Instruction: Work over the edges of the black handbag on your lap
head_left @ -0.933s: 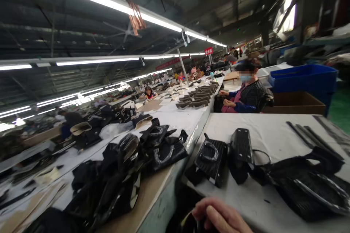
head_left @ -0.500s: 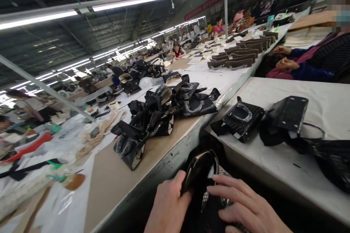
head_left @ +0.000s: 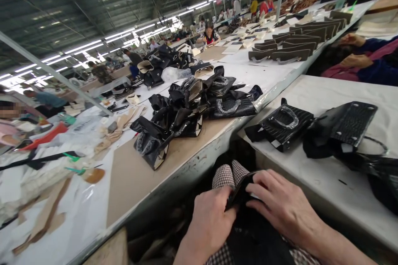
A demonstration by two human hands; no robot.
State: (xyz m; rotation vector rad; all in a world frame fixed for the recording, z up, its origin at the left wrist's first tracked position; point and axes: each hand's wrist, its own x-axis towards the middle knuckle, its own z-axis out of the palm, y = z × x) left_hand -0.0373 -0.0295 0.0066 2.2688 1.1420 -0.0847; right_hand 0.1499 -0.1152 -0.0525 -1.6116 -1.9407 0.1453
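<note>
A black handbag (head_left: 248,223) rests over my lap, on brown-and-white checked cloth (head_left: 223,177). My left hand (head_left: 214,215) is closed on the left side of its rim, thumb and fingers pinching the edge. Across the opening, my right hand (head_left: 275,203) grips the right part of the rim with bent fingers; a small white patch shows by its fingertips. The inside of the bag is mostly hidden by both hands. On the table to the right lie another black handbag (head_left: 284,124) with a plastic-wrapped handle and an upturned one (head_left: 351,126) showing its studded base.
A heap of black handbags (head_left: 186,107) covers part of the long table ahead. Brown panels (head_left: 289,45) stand in rows farther back. Left are a glue bottle (head_left: 93,175) and a red piece (head_left: 46,136). A co-worker's hands (head_left: 357,49) are at far right; other people sit behind.
The bag has tipped down and lower into my lap, its pale-lined opening now turned out of sight. Both hands have shifted right and closed on the rim. The camera view has turned.
</note>
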